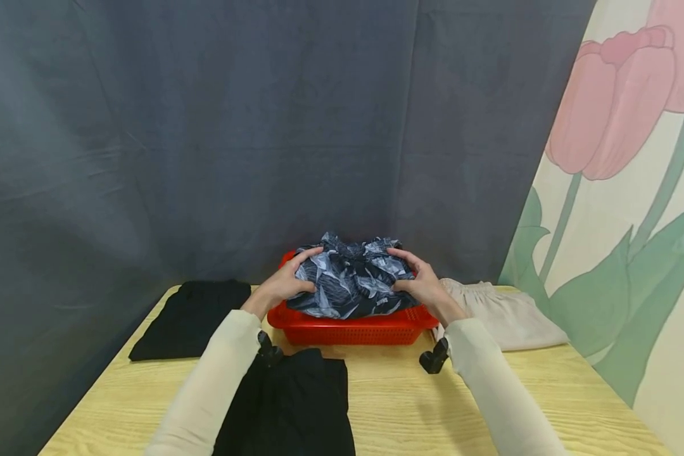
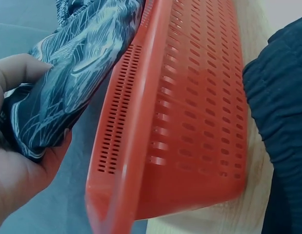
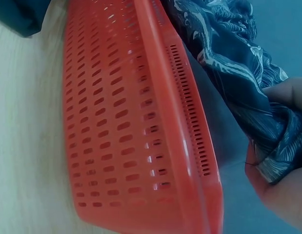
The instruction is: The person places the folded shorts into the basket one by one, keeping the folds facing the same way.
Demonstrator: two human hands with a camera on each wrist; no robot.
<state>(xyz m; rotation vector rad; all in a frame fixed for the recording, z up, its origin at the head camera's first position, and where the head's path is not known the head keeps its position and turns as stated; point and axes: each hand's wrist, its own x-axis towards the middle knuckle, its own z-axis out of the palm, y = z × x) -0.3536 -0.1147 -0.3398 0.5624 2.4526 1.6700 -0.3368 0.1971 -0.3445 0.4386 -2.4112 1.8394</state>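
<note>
A crumpled garment (image 1: 342, 285) with a dark blue, grey and white leaf-like print is bunched up at the red plastic basket (image 1: 348, 334). My left hand (image 1: 282, 286) grips its left end, thumb on the near side. On the opposite end my right hand (image 1: 424, 285) holds it the same way. Both wrist views show the printed cloth (image 2: 77, 83) pinched between thumb and fingers, beside the basket's rim. The basket has slotted, perforated walls, and the cloth hides most of its inside.
Folded black clothing (image 1: 194, 323) lies at the table's back left. A beige garment with a gathered waistband (image 1: 507, 316) lies at the right. Another black garment (image 1: 296, 405) is spread at the front, partly under my left sleeve. A grey curtain (image 1: 262, 126) hangs behind.
</note>
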